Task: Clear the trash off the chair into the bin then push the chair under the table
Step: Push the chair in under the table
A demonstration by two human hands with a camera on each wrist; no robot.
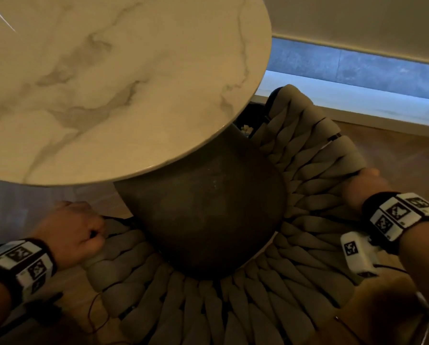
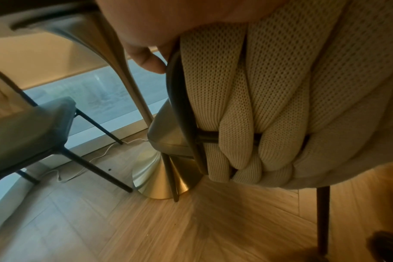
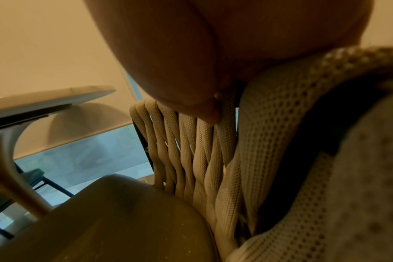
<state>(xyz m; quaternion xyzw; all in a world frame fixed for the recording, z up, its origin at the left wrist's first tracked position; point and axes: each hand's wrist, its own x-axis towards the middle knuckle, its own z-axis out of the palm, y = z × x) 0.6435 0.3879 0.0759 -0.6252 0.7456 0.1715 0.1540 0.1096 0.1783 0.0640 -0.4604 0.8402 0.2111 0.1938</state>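
The chair has a dark grey round seat (image 1: 208, 215) and a curved back of woven beige cord (image 1: 308, 155). The front of the seat lies beneath the round marble table (image 1: 121, 83). My left hand (image 1: 76, 232) grips the left end of the back rim, and its fingertips (image 2: 150, 60) touch the black frame beside the cord (image 2: 247, 106). My right hand (image 1: 362, 185) holds the rim on the right side, with its fingers hidden over the edge. In the right wrist view the palm (image 3: 191, 62) sits on the woven back (image 3: 191, 150). No trash shows on the seat (image 3: 123, 212).
A dark bin (image 1: 245, 118) with something white crumpled inside peeks out past the table edge. The table's gold pedestal base (image 2: 159, 177) stands close to the chair legs. A second grey chair (image 2: 29, 127) is beyond it, with a white cable (image 2: 101, 154) on the wood floor by the window.
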